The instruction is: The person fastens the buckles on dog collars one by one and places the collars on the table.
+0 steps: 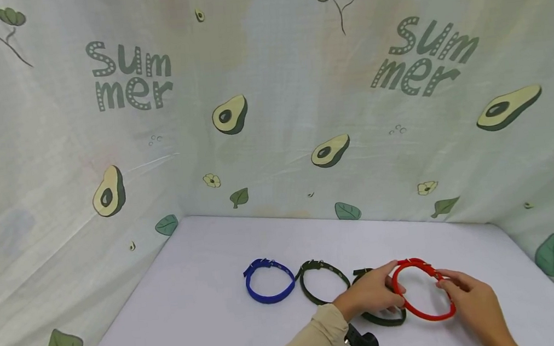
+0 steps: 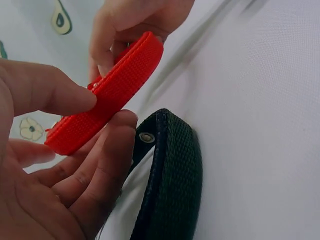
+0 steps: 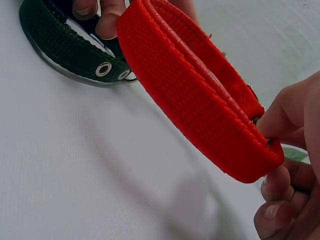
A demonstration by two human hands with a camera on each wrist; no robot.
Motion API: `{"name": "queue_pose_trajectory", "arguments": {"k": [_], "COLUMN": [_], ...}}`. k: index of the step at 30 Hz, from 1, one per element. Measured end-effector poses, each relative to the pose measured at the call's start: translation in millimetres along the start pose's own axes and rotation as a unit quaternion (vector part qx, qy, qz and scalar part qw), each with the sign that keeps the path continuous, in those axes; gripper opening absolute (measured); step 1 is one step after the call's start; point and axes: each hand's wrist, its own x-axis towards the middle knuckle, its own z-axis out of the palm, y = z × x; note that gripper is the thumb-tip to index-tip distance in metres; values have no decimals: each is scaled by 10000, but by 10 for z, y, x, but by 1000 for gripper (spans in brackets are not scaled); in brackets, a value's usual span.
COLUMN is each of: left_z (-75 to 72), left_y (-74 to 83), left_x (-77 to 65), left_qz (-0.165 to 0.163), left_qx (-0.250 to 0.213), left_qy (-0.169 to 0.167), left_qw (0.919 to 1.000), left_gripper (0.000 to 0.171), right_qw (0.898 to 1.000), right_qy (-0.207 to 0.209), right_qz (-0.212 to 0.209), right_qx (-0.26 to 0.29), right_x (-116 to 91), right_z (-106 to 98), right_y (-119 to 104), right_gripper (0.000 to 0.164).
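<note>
A red buckled collar (image 1: pixel 430 318) is held between both hands, its band raised off the table. My left hand (image 1: pixel 370 292) pinches its left side between thumb and fingers. On the opposite side, near the buckle, my right hand (image 1: pixel 475 299) grips the band with thumb and fingertips. Directly beneath the left hand lies a dark green collar (image 1: pixel 385 322), partly covered by that hand; the left wrist view shows its woven band (image 2: pixel 175 175) close to the fingers. Metal eyelets show on this green collar (image 3: pixel 75 57) in the right wrist view.
An olive-green collar (image 1: pixel 315 265) and a blue collar (image 1: pixel 270 299) lie to the left on the white table (image 1: pixel 195 312). Printed cloth (image 1: pixel 268 75) stands behind and along both sides. A black device (image 1: pixel 363 343) is strapped at the left wrist.
</note>
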Motion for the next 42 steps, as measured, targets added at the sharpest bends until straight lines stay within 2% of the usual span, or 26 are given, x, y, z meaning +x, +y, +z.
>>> {"name": "queue_pose_trajectory", "arguments": {"k": [4, 13, 19, 24, 30, 37, 42], "left_z": [27, 84, 114, 189, 226, 248, 266], "left_y": [41, 112, 169, 165, 139, 105, 99], "left_x": [15, 101, 169, 161, 137, 175, 192], "left_qz": [-29, -240, -378, -390, -510, -440, -395], "left_qx": [270, 879, 1545, 1765, 2146, 2277, 2702], "left_qy": [51, 180, 160, 173, 237, 271, 410], "left_qw": [9996, 9957, 9871, 9834, 9751, 9724, 9611], "left_gripper": [72, 73, 67, 59, 48, 47, 38], "right_qw": [9999, 9985, 9982, 9978, 9970, 9959, 9954], "right_qy": [97, 332, 351, 235, 91, 87, 160], "right_qz": [98, -126, 61, 191, 51, 53, -97], "right_qx": [-61, -423, -473, -587, -772, -904, -940], "right_x": [28, 71, 134, 155, 151, 150, 146], "right_z": [-17, -40, -40, -36, -19, 10, 18], "right_y": [4, 69, 120, 174, 220, 233, 245], "right_gripper": [36, 36, 39, 40, 37, 37, 35]}}
